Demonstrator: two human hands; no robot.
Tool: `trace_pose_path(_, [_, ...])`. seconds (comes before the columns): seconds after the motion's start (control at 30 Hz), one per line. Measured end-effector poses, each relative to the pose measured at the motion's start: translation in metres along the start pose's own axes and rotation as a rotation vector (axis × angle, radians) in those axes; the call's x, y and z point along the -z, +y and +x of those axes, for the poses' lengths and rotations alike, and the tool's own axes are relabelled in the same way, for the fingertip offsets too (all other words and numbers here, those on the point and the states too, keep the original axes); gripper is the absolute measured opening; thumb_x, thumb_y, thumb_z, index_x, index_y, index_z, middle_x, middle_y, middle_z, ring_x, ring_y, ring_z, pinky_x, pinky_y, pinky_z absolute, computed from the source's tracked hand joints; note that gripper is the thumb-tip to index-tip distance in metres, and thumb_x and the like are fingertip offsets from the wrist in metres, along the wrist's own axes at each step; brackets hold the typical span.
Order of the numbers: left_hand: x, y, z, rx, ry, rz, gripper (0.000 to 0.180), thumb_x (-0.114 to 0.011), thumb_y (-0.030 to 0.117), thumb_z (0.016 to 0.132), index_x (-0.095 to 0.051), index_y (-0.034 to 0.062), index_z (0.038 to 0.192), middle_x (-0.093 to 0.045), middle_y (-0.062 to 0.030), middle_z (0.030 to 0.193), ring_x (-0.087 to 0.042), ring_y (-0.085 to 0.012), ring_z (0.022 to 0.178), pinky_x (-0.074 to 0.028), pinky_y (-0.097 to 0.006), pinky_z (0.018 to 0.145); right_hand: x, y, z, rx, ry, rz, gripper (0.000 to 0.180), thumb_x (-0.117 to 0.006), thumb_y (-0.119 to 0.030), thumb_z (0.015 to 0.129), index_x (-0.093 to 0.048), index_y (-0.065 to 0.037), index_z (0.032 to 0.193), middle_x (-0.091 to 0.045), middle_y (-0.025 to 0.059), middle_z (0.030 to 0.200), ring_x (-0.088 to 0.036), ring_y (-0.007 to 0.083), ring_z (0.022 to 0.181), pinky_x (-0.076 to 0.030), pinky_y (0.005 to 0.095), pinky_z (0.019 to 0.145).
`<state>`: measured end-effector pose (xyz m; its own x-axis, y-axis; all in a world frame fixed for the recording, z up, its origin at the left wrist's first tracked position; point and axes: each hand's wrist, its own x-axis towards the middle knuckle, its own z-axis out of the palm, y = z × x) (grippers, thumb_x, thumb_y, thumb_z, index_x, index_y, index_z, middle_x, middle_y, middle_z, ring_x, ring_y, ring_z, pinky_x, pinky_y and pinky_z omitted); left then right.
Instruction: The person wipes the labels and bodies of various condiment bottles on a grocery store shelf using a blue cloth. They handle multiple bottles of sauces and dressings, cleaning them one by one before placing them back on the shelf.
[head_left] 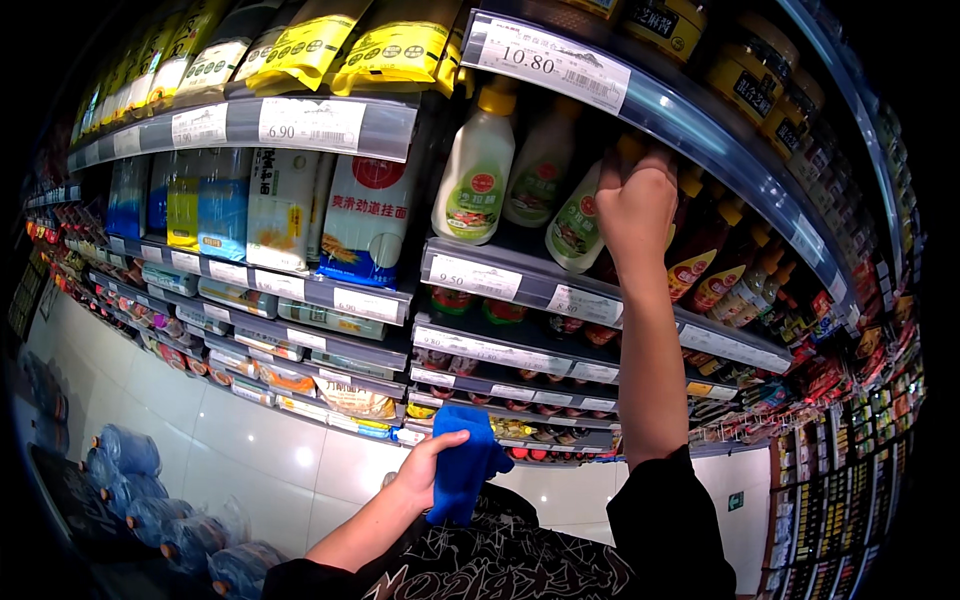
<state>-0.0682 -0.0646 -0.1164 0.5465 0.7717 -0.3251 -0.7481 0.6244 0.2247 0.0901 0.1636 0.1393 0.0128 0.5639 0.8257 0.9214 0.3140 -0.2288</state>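
My right hand (641, 205) reaches up into a shop shelf, its fingers curled around the top of a white salad dressing bottle (576, 228). That bottle has a yellow cap and a green label, and it leans to one side; part of it is hidden behind my hand. Left of it stand two similar upright bottles, one at the front (474, 180) and one further back (541, 175). Low in front of my body, my left hand (425, 468) grips a folded blue cloth (461, 465), thumb across its upper part.
Right of my hand, dark sauce bottles (695, 258) fill the same shelf. An upper shelf edge (650, 100) juts out above, with jars (752, 68) on it. Packs of noodles (370, 215) stand to the left. Large water jugs (195, 540) sit on the floor at lower left.
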Motion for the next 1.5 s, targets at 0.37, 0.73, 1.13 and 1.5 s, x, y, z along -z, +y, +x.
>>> trace_pose_path(0.37, [-0.001, 0.010, -0.003, 0.035, 0.057, -0.015, 0.054, -0.071, 0.030, 0.080, -0.057, 0.0009, 0.123, -0.065, -0.0201, 0.109, -0.064, -0.0357, 0.099, -0.051, -0.045, 0.088, 0.002, -0.050, -0.046, 0.269, 0.100, 0.301, 0.035, -0.073, -0.004, 0.080, -0.056, 0.007, 0.108, -0.055, 0.0275, 0.113, -0.060, 0.0412, 0.095, -0.051, 0.0438, 0.079])
trace_pose_path(0.73, [-0.001, 0.007, -0.003, 0.033, 0.076, 0.069, 0.054, -0.075, 0.033, 0.079, -0.059, -0.0018, 0.117, -0.067, -0.0180, 0.103, -0.066, -0.0301, 0.091, -0.054, -0.040, 0.079, -0.062, -0.039, 0.053, 0.049, -0.164, -0.374, 0.061, -0.073, -0.026, 0.081, -0.054, -0.005, 0.136, -0.056, 0.0192, 0.137, -0.058, 0.0417, 0.119, -0.051, 0.0422, 0.097])
trace_pose_path(1.13, [-0.001, 0.009, -0.006, 0.091, 0.089, 0.064, 0.052, -0.074, 0.034, 0.079, -0.061, -0.0006, 0.116, -0.068, -0.0178, 0.104, -0.066, -0.0295, 0.091, -0.053, -0.040, 0.080, -0.007, -0.051, 0.006, 0.058, -0.103, 0.068, 0.020, -0.064, -0.008, 0.077, -0.062, 0.010, 0.083, -0.064, 0.0295, 0.079, -0.064, 0.0458, 0.080, -0.051, 0.0478, 0.075])
trace_pose_path(1.5, [0.009, 0.008, -0.006, 0.029, -0.133, -0.092, 0.055, -0.057, 0.038, 0.090, -0.054, 0.0006, 0.129, -0.062, -0.0210, 0.120, -0.062, -0.0354, 0.105, -0.049, -0.045, 0.093, 0.025, -0.053, -0.042, 0.158, 0.024, 0.546, 0.033, -0.065, -0.006, 0.092, -0.052, 0.005, 0.120, -0.064, 0.0229, 0.106, -0.069, 0.0324, 0.084, -0.056, 0.0370, 0.070])
